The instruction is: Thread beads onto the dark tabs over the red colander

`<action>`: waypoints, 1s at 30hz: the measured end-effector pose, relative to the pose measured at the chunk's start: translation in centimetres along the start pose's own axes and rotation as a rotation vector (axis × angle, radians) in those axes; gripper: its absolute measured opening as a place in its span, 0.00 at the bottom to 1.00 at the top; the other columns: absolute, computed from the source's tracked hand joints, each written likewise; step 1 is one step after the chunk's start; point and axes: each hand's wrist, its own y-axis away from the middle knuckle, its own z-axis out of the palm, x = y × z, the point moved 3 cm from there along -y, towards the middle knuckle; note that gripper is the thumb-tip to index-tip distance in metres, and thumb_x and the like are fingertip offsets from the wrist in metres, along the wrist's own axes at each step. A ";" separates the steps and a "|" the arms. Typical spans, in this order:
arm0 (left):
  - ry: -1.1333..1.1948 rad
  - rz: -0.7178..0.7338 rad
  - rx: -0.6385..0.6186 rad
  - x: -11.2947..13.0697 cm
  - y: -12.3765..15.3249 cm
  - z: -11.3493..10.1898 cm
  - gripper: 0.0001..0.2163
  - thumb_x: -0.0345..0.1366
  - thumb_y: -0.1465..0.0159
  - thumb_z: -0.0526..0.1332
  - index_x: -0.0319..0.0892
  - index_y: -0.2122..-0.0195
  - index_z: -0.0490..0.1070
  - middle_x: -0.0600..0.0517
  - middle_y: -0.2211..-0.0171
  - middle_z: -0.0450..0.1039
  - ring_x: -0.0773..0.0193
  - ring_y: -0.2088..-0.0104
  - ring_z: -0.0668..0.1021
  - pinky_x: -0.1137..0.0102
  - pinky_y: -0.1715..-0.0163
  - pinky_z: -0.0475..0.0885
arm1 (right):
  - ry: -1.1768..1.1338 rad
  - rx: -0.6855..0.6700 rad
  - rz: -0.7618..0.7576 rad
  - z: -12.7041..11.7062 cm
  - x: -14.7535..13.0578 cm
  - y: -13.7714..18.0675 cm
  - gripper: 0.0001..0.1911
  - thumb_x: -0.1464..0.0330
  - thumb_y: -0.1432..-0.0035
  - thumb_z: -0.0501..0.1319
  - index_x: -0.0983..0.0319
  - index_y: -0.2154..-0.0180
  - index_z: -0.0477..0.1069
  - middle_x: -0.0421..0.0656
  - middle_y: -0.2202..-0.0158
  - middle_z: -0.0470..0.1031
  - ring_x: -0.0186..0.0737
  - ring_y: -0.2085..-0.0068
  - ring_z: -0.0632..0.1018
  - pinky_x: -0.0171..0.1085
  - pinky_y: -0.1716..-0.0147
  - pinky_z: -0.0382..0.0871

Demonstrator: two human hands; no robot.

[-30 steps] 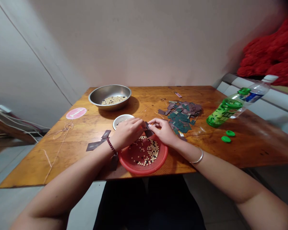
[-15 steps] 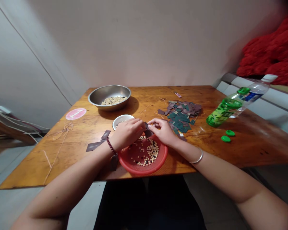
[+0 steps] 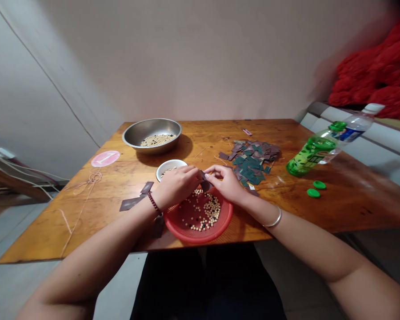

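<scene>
My left hand (image 3: 180,186) and my right hand (image 3: 226,182) meet over the far rim of a red plastic basket (image 3: 198,238). Between them is a small dark piece of sandpaper (image 3: 206,184), its edges pinched by the fingers of both hands. Whether a bead sits inside its fold is hidden. Pale and black beads (image 3: 210,213) lie in the basket, mostly toward its right side. Just behind my left hand stands a white bowl (image 3: 163,166) with more beads, partly covered by that hand. Dark sandpaper pieces (image 3: 130,203) lie beside my left wrist.
A steel basin (image 3: 130,138) of beads stands at the back left, near a pink round card (image 3: 105,158). Brown and green sandpaper pieces (image 3: 253,162) are heaped right of centre. Two bottles, one green (image 3: 311,153), and green caps (image 3: 314,193) are on the right. Loose string (image 3: 86,182) lies left.
Both hands stay almost in place around the dark piece, with only very slight finger movement. Nothing else has visibly moved.
</scene>
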 end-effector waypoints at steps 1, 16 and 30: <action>0.003 -0.003 -0.003 0.0 0.0 0.0 0.04 0.36 0.36 0.55 0.42 0.66 0.66 0.55 0.70 0.70 0.69 0.72 0.70 0.73 0.74 0.58 | 0.002 -0.002 0.002 0.0 0.0 0.0 0.12 0.64 0.45 0.59 0.66 0.64 0.72 0.42 0.74 0.73 0.33 0.74 0.72 0.35 0.68 0.68; 0.022 -0.016 -0.056 -0.1 0.1 0.2 0.04 0.36 0.37 0.55 0.44 0.63 0.68 0.54 0.69 0.72 0.67 0.70 0.72 0.73 0.73 0.60 | 0.015 -0.002 -0.006 0.0 0.1 0.1 0.11 0.64 0.45 0.59 0.65 0.63 0.73 0.41 0.74 0.72 0.32 0.74 0.72 0.34 0.69 0.67; 0.094 -0.014 0.046 -0.3 0.2 0.1 0.04 0.33 0.39 0.58 0.42 0.63 0.66 0.54 0.70 0.72 0.67 0.70 0.72 0.73 0.71 0.62 | 0.006 0.007 -0.012 0.0 -0.1 0.2 0.11 0.66 0.45 0.59 0.66 0.63 0.72 0.42 0.74 0.73 0.33 0.73 0.73 0.35 0.69 0.70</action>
